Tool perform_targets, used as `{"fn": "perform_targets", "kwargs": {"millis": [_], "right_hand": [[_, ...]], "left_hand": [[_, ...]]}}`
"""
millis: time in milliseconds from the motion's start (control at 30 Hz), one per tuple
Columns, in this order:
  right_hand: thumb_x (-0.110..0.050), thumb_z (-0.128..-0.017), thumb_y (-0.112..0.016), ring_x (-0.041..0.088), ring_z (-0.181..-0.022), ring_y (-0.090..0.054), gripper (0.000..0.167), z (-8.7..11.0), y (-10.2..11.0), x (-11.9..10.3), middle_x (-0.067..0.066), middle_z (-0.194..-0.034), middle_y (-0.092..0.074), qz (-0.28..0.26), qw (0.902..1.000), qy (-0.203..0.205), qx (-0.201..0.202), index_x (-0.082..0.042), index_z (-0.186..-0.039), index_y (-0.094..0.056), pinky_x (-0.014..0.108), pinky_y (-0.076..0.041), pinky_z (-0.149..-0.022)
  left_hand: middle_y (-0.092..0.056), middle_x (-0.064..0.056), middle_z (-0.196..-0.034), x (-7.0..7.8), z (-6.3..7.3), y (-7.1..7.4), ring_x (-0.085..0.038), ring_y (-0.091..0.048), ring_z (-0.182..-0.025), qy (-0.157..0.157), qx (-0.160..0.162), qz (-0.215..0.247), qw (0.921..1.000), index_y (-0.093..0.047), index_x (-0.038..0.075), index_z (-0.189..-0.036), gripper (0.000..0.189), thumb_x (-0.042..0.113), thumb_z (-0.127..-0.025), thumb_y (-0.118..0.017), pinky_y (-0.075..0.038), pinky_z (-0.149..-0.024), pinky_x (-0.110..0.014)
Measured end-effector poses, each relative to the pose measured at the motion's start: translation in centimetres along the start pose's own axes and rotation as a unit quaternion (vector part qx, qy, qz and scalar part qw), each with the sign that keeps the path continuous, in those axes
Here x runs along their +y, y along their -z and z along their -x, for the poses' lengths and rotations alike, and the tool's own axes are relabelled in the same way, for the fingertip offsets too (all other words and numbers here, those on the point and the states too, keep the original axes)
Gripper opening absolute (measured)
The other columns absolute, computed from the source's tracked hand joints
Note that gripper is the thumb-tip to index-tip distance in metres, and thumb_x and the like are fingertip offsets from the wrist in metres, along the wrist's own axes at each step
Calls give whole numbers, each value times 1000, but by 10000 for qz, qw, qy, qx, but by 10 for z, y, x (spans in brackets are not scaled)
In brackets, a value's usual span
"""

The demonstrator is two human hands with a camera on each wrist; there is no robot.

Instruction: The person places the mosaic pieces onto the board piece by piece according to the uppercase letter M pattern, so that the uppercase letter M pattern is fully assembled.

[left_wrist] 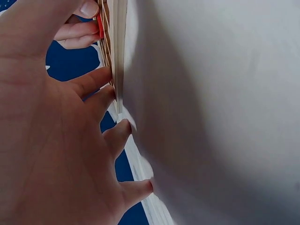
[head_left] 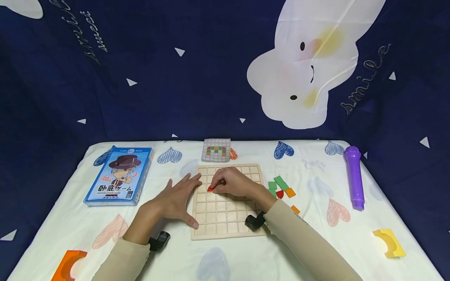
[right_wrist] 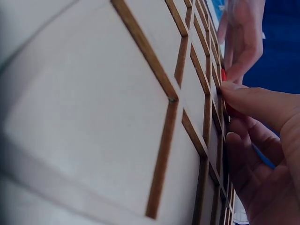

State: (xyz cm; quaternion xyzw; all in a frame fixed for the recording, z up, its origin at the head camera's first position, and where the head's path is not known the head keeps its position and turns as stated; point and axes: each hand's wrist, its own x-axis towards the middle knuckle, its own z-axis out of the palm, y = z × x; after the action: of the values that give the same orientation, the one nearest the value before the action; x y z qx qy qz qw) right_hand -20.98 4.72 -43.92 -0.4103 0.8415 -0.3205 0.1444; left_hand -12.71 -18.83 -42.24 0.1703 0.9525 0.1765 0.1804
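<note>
A square wooden grid board (head_left: 221, 228) lies flat on the table. Over its upper left part, my right hand (head_left: 233, 182) pinches a small red tile (head_left: 210, 189) between thumb and fingers, right at one of the cells. The right wrist view shows the thumb (right_wrist: 243, 96) pressing close against the grid beside the red tile. My left hand (head_left: 172, 201) is spread along the board's left edge, thumb and fingertips at the frame. Just behind the board is a small card (head_left: 215, 151) printed with a grid of coloured squares.
Loose green tiles (head_left: 280, 182), a red tile (head_left: 279, 194) and orange tiles (head_left: 290, 192) lie right of the board. A blue game box (head_left: 117, 177) is at left, a purple cylinder (head_left: 355, 179) at right. Nearer are an orange block (head_left: 66, 265) and a yellow block (head_left: 391, 242).
</note>
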Motion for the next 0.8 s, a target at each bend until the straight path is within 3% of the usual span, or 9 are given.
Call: {"fn": "perform_targets", "kwargs": {"millis": [400, 633, 800], "right_hand": [[-14, -91, -77, 9, -98, -67, 11, 2, -1, 0, -3, -104, -76, -25, 10000, 39, -14, -14, -101, -82, 20, -55, -85], [-14, -92, -76, 18, -110, -67, 18, 15, 9, -2, 5, -125, -69, -311, 9994, 56, 170, -10, -109, -79, 28, -60, -90], [-13, -90, -78, 28, -106, -68, 24, 33, 27, -1, 11, -130, -68, -370, 9977, 217, 522, -7, -113, -77, 38, -61, -85]], "left_hand": [[-17, -4, -174, -1, 0, -2, -37, -13, -161, -32, 44, 111, 9999, -38, 14, -155, 132, 68, -48, -93, -8, -118, -82], [-17, -3, -174, -2, -2, -5, -36, -13, -162, -46, 56, 91, 9999, -38, 15, -156, 133, 69, -48, -93, -9, -118, -82], [-17, -3, -174, -3, -1, -4, -35, -13, -162, 36, 70, 144, 9999, -36, 16, -157, 135, 67, -47, -94, -7, -120, -81]]}}
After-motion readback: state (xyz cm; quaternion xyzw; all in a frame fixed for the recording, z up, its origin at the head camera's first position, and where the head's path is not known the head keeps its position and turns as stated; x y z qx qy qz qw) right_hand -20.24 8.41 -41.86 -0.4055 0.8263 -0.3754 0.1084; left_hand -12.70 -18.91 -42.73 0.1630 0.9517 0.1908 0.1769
